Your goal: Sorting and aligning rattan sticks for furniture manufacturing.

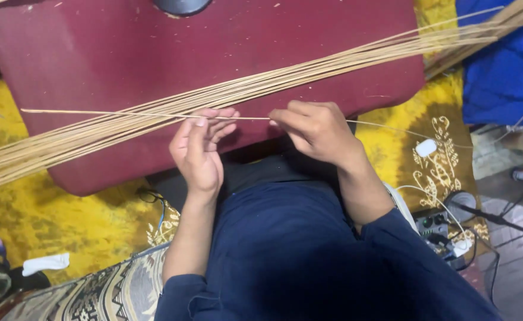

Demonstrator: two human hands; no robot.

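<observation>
The single thin, pale straw-coloured reed strip (125, 113) runs almost level between my two hands, out over the dark red padded cushion (95, 53) in front of my lap. My left hand (199, 148) has its fingers curled up around the strip, thumb and fingertips pinching it lightly from below. My right hand (315, 128) is closed on the same strip just beside it, knuckles up, with the fingertips narrowed to a pinch. The strip's far end reaches well past my left hand to the left, and a finer tail trails off to the right past my right wrist.

Just behind the strip lies the long bundle of matching pale reed strips (309, 68), slanting across the cushion from lower left to upper right. The single strip crosses the near edge of that bundle close to my left fingers.

As I judge it, the strip is thin enough to kink or snap if my two pinches bend it sharply, and its long free end could catch in the bundle and drag other strips loose.

Under it all is a yellow patterned cloth (47, 220). To my right sit a small white oval device (426, 147) and a blue fabric heap (505, 71).
</observation>
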